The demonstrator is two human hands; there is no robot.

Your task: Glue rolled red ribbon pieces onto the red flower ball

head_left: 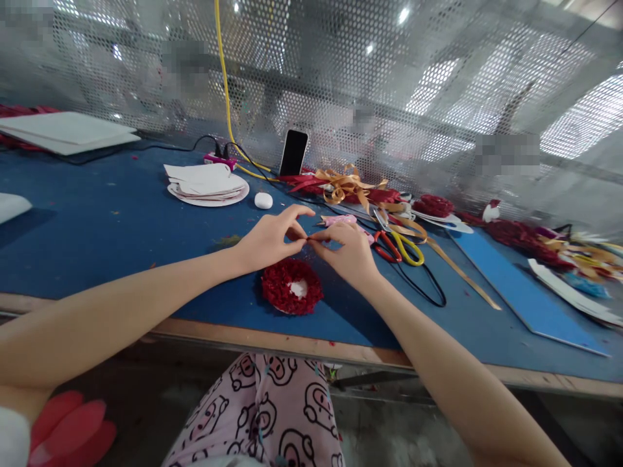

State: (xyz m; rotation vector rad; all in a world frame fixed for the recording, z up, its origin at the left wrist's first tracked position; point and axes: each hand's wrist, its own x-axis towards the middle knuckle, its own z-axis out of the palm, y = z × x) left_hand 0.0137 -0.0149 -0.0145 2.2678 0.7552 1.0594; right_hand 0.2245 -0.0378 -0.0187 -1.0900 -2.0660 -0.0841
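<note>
My left hand (274,240) and my right hand (348,250) meet fingertip to fingertip above the blue table, each closed in a pinch. Between them is a tiny dark scrap, too small to make out. Just below my hands lies a round dark red ruffled rosette (272,288) with a white patch in its middle. Behind my right hand rests a pink glue gun (366,235), partly hidden by the fingers. Scissors (411,250) with one red and one yellow handle lie to the right of that hand.
Stacked white card pieces (209,185), a white earbud-like case (263,200) and a propped phone (294,152) stand farther back. Gold ribbon (353,188) and red material pile up behind. A blue board (525,292) lies right. A perforated metal screen (311,84) closes the back.
</note>
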